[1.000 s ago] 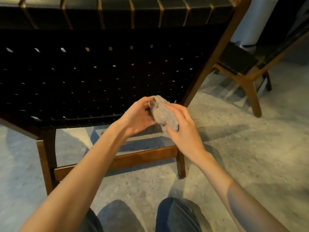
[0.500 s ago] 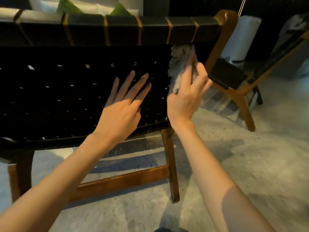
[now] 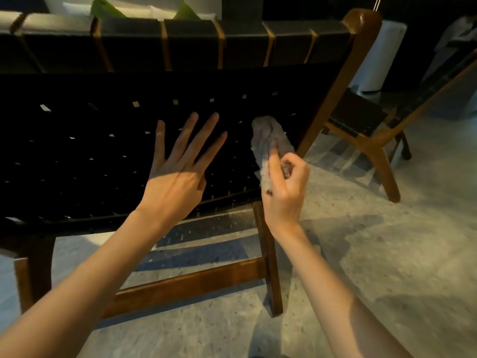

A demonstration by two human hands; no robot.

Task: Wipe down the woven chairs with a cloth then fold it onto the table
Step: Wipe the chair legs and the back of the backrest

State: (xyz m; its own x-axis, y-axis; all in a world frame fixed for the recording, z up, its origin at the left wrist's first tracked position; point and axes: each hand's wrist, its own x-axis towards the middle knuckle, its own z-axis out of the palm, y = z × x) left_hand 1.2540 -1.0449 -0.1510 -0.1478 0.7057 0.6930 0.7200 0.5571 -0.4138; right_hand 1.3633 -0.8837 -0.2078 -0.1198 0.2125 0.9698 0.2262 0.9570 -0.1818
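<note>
A black woven chair [image 3: 103, 156] with a brown wooden frame fills the upper left; I face the back of its woven panel. My right hand [image 3: 285, 187] grips a bunched grey cloth [image 3: 268, 140] and holds it against the weave near the chair's right post. My left hand [image 3: 180, 171] lies flat on the weave with its fingers spread, a short way left of the cloth.
A second woven chair [image 3: 366, 125] with wooden legs stands at the right on the speckled grey floor [image 3: 387, 254]. A white cylinder [image 3: 379, 55] stands behind it. Pale and green cushions [image 3: 108, 9] show over the near chair's top rail.
The cloth was held in both hands low down, then my right hand raised it to the top rail and has now drawn it down the weave. My left hand let go and lies flat on the panel.
</note>
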